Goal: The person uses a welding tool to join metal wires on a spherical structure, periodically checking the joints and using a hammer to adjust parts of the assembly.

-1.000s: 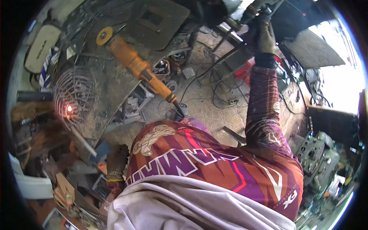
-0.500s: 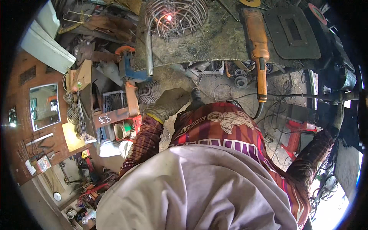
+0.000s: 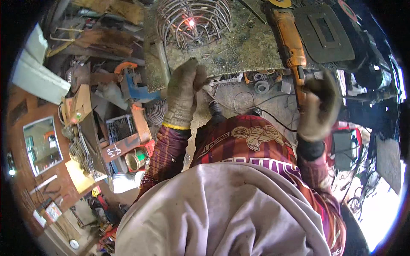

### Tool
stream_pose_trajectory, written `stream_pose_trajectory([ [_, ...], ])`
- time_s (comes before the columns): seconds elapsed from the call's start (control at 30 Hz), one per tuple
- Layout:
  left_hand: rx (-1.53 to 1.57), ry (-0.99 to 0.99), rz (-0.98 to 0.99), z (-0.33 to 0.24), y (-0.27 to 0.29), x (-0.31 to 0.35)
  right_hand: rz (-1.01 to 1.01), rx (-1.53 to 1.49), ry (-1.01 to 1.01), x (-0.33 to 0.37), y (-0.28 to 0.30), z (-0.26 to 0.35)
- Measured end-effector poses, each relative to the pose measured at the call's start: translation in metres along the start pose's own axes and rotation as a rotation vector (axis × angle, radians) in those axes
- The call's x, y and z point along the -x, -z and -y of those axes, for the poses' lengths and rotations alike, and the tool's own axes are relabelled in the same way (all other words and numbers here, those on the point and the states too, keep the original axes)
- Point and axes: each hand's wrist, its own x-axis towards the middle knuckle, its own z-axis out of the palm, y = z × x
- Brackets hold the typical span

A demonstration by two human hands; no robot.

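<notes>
In the head view, the gloved left hand (image 3: 184, 91) is raised at the near edge of the rusty metal tabletop (image 3: 239, 47), fingers loosely curled together and gripping nothing I can make out. The gloved right hand (image 3: 319, 106) hovers to the right, fingers half curled, just beside the tail of the orange angle grinder (image 3: 289, 40) lying on the tabletop. Farther off, left of the grinder, a wire cage (image 3: 192, 19) holds a glowing weld spot (image 3: 191, 22).
</notes>
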Motion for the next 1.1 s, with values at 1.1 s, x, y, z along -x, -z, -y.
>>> stream_pose_trajectory([
  [1.1,0.496,0.269,-0.087,0.006,0.014,-0.072,0.322,0.149,-0.048,-0.053,-0.215,-0.068],
])
